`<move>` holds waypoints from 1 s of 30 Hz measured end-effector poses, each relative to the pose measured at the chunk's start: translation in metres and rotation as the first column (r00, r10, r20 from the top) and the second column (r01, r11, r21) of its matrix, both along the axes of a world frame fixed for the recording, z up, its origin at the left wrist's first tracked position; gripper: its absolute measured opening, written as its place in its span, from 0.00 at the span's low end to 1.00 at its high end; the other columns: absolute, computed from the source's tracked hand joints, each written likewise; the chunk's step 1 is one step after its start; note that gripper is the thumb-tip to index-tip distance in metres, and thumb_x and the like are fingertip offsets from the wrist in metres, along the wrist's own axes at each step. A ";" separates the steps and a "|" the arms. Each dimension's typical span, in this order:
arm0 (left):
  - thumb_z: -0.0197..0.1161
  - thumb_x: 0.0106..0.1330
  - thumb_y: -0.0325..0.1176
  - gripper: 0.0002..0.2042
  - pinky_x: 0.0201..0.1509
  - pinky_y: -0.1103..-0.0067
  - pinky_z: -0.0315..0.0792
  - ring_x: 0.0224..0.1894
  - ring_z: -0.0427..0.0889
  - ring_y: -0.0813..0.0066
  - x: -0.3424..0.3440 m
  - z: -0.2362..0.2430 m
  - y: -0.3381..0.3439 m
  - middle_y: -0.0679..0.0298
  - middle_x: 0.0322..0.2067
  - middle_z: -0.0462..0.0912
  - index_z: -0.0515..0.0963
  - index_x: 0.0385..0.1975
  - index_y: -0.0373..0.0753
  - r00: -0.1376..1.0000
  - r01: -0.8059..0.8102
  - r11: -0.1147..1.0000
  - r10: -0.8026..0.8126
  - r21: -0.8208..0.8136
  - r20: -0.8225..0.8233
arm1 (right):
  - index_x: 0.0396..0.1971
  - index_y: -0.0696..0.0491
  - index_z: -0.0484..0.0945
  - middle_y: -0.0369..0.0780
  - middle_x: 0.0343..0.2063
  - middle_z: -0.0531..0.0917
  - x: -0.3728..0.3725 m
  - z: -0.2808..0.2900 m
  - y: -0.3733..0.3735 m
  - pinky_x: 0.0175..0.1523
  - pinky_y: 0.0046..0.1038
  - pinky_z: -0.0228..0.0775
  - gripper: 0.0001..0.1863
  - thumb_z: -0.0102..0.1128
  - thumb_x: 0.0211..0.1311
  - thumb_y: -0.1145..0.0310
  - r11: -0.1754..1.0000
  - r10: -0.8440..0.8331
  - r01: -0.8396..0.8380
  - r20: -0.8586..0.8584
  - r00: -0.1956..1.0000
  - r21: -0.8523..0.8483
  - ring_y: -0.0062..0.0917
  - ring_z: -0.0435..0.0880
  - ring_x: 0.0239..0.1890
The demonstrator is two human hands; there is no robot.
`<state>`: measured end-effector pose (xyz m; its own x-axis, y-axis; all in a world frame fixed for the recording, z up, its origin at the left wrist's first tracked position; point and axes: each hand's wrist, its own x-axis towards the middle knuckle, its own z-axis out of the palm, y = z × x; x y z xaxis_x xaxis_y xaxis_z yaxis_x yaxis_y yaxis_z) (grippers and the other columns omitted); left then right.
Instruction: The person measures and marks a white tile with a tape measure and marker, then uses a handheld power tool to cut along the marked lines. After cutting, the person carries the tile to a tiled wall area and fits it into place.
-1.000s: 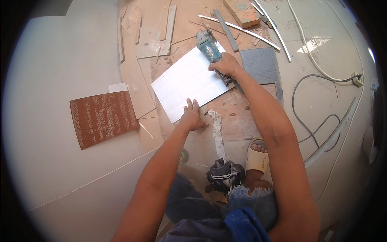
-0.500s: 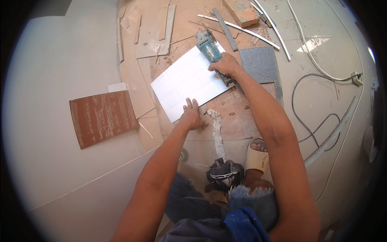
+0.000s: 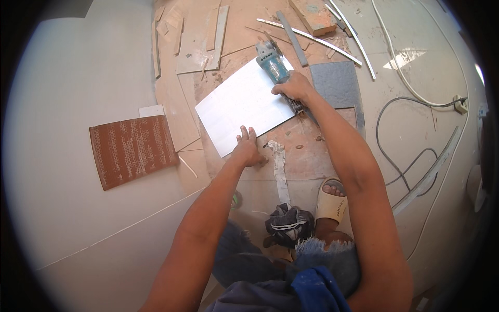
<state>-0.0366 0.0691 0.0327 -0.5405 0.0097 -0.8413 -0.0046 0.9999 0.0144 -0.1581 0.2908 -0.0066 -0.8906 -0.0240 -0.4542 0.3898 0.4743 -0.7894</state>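
Note:
A teal angle grinder [image 3: 271,63] lies along the right side of a white tile [image 3: 241,101], its disc end pointing away from me. My right hand [image 3: 295,87] is wrapped round the grinder's body. On the tile's near edge rests my left hand [image 3: 247,148], its fingers stretched out over the white surface and the thumb side low by the board. The tile sits at a slant on a dusty brown board [image 3: 306,156]. The cutting disc is mostly hidden behind the grinder's head.
A brown ribbed-back tile [image 3: 134,151] lies on the floor at left. A grey tile [image 3: 335,86] is right of my right hand. Thin offcut strips [image 3: 312,37] and a block [image 3: 312,18] lie at the far side. A dark cable [image 3: 382,125] loops to a socket [image 3: 460,104]. A crumpled dark cloth [image 3: 289,224] lies near my foot.
The grinder and my right hand have shifted slightly to the right along the tile's right side. My left hand stays in place on the tile.

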 end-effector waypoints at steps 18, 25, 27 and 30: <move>0.77 0.49 0.51 0.64 0.75 0.60 0.56 0.74 0.44 0.30 0.000 -0.003 -0.001 0.33 0.73 0.30 0.34 0.74 0.28 1.000 0.012 1.000 -0.012 0.000 0.000 | 0.50 0.71 0.76 0.59 0.46 0.83 0.006 0.004 0.005 0.55 0.33 0.76 0.44 0.76 0.36 0.52 0.999 0.048 -0.046 0.078 0.996 -0.030 0.46 0.85 0.50; 0.77 0.49 0.51 0.64 0.75 0.59 0.56 0.74 0.44 0.30 0.000 -0.002 -0.001 0.33 0.74 0.30 0.35 0.74 0.28 1.000 0.006 1.000 -0.006 0.004 0.000 | 0.50 0.71 0.76 0.60 0.46 0.83 0.010 0.016 0.005 0.55 0.33 0.76 0.44 0.76 0.36 0.52 1.000 0.029 -0.028 0.078 0.997 -0.006 0.46 0.85 0.50; 0.77 0.49 0.51 0.64 0.76 0.59 0.56 0.74 0.44 0.30 0.000 -0.002 -0.001 0.34 0.74 0.30 0.35 0.74 0.29 1.000 0.007 1.000 -0.007 0.003 -0.001 | 0.50 0.71 0.76 0.60 0.46 0.83 0.009 0.013 0.007 0.55 0.33 0.76 0.44 0.76 0.36 0.52 0.999 0.053 -0.052 0.086 0.995 -0.015 0.46 0.85 0.50; 0.77 0.49 0.52 0.64 0.76 0.59 0.56 0.74 0.44 0.31 0.000 -0.002 -0.001 0.34 0.74 0.30 0.35 0.74 0.29 1.000 0.008 1.000 -0.008 0.004 -0.002 | 0.47 0.69 0.79 0.55 0.40 0.85 0.011 0.009 0.005 0.50 0.33 0.77 0.39 0.76 0.36 0.55 1.000 0.021 -0.022 0.057 0.998 0.014 0.40 0.86 0.43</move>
<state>-0.0364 0.0683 0.0307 -0.5423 0.0169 -0.8400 0.0032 0.9998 0.0180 -0.1471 0.2960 0.0022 -0.8625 -0.0359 -0.5048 0.4238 0.4939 -0.7592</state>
